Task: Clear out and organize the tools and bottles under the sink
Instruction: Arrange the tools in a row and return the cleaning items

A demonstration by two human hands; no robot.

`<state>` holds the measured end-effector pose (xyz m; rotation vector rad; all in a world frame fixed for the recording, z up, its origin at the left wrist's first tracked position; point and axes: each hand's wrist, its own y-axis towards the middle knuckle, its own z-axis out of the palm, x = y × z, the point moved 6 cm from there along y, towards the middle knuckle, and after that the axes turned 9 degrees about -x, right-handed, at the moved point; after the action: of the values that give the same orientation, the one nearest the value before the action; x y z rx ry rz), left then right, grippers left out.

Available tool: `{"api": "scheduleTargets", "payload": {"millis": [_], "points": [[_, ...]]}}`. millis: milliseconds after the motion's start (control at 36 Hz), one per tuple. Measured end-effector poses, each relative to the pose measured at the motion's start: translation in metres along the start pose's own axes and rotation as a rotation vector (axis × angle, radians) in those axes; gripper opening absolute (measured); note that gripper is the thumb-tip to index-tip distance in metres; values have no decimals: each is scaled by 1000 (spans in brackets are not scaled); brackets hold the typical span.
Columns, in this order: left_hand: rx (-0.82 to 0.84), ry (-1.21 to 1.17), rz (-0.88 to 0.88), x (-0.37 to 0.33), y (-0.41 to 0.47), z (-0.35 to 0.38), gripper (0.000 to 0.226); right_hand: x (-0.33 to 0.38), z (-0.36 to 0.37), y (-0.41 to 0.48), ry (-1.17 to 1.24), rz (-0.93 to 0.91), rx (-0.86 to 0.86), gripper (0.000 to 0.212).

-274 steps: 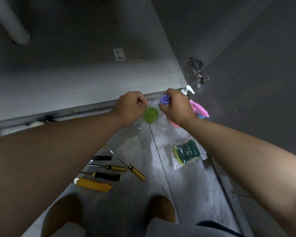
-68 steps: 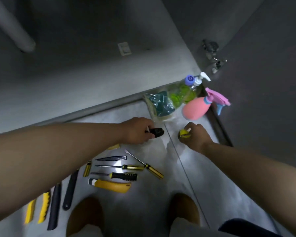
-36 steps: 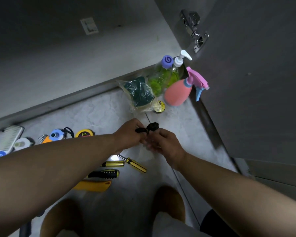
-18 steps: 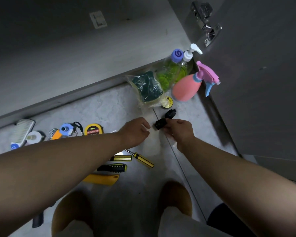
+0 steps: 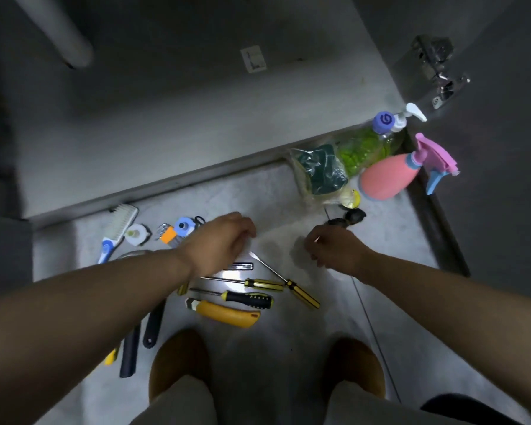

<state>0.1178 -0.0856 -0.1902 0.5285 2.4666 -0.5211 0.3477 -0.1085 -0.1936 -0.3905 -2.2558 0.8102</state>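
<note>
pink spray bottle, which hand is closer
Right. The right hand is down-left of the pink spray bottle; the left hand is much farther left.

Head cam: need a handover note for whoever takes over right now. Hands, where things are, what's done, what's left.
Left hand: loosely curled, holds nothing, above the screwdrivers.
Right hand: fingertips at a small black piece; grip unclear.
Bottles: green bottle, pump bottle and pink spray bottle are grouped on the floor at the cabinet's right front corner, beside the sponge bag.
Tools: screwdrivers, yellow knife and brush lie spread on the floor.
Done: the visible cabinet floor looks cleared.
Left: probably sorting the tools and putting everything back.
</note>
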Motion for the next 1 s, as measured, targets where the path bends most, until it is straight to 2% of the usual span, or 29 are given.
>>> {"api": "scheduleTargets", "payload": {"millis": [56, 111, 194, 278, 417, 500, 611, 722, 806, 917, 1000], "points": [[-180, -41, -80, 22, -13, -23, 28, 24, 12, -14, -29, -65, 201, 14], [-343, -39, -185, 47, -32, -42, 29, 49, 21, -26, -138, -168, 321, 15], [-559, -7, -371, 83, -67, -59, 28, 82, 31, -32, -391, -361, 376, 20], [-656, 5, -525, 110, -101, -62, 27, 110, 49, -25, -512, -487, 388, 23], [-721, -104, -687, 142, -140, -51, 20, 147, 85, 2, -482, -584, 245, 19], [-694, -87, -726, 153, -154, -42, 23, 160, 111, 13, -441, -624, 169, 17], [-686, -124, -753, 160, -166, -33, 30, 171, 138, 23, -404, -653, 39, 36], [-706, -90, -729, 165, -163, -37, 36, 181, 156, 34, -318, -639, -44, 42], [-706, -75, -697, 165, -152, -41, 41, 185, 168, 40, -322, -609, -63, 37], [-683, -86, -677, 163, -134, -44, 36, 190, 169, 39, -360, -639, -138, 15], [-689, -85, -668, 164, -123, -46, 31, 188, 163, 39, -377, -641, -166, 13]]}}
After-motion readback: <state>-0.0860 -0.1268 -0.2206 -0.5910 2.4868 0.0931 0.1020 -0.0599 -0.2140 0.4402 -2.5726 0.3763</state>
